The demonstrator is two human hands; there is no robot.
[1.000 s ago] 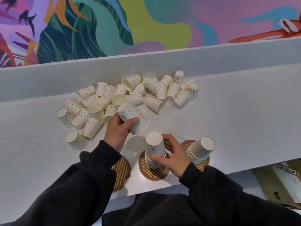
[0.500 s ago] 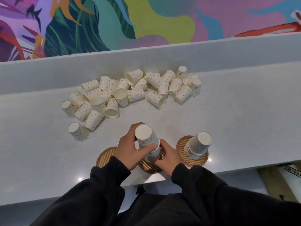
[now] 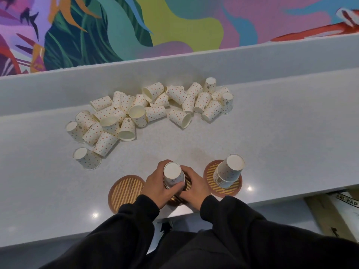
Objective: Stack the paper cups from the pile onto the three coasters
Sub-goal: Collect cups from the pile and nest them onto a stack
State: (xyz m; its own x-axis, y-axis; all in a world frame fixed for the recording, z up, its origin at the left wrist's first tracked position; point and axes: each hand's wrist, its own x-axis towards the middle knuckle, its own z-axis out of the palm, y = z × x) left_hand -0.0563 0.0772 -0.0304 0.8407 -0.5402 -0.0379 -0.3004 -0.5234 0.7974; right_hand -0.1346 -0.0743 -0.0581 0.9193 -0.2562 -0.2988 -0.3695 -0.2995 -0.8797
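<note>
A pile of dotted paper cups (image 3: 147,115) lies scattered across the back of the white counter. Three round striped coasters sit near the front edge. The left coaster (image 3: 125,191) is bare. On the middle coaster (image 3: 187,184), mostly hidden, stands an upside-down stack of cups (image 3: 173,175). My left hand (image 3: 159,186) grips this stack from the left, thumb across its front. My right hand (image 3: 194,186) holds its lower part from the right. The right coaster (image 3: 210,174) carries a taller upside-down stack of cups (image 3: 229,171), standing free.
The counter's front edge (image 3: 272,199) runs just behind my wrists. A raised white ledge (image 3: 174,70) and a colourful mural close off the back. A cardboard box (image 3: 338,208) shows below the counter at the right.
My left hand carried a cup from the pile and set it upside down over the middle stack, which my right hand kept holding. Both hands now close round that stack.
</note>
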